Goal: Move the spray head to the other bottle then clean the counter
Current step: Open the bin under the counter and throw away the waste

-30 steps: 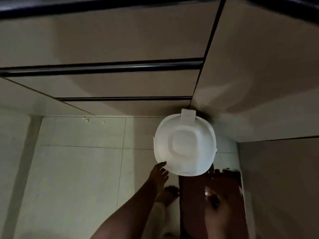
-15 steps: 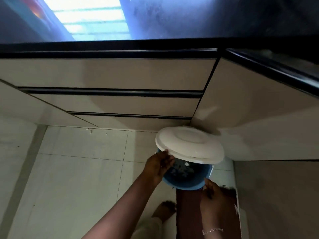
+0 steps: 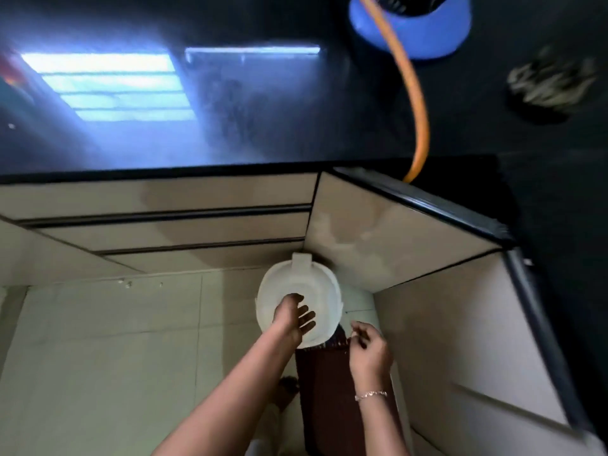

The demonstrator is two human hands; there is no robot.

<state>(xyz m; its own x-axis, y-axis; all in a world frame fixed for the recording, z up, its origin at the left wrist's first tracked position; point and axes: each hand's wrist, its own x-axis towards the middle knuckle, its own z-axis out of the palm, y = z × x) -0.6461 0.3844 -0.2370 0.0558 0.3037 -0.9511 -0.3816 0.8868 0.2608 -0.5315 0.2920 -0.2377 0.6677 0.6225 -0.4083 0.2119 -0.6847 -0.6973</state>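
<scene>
The left hand [image 3: 294, 315] is laid on the white bin lid [image 3: 324, 299], fingers spread and flat, nothing gripped. The right hand [image 3: 370, 348] hangs just right of the bin, fingers loosely curled; whether anything is pinched cannot be told. The lid should be pressed evenly until seated. No spray head or bottle is visible. The dark counter [image 3: 263, 126] lies far, with a crumpled cloth [image 3: 551, 83] at its right.
</scene>
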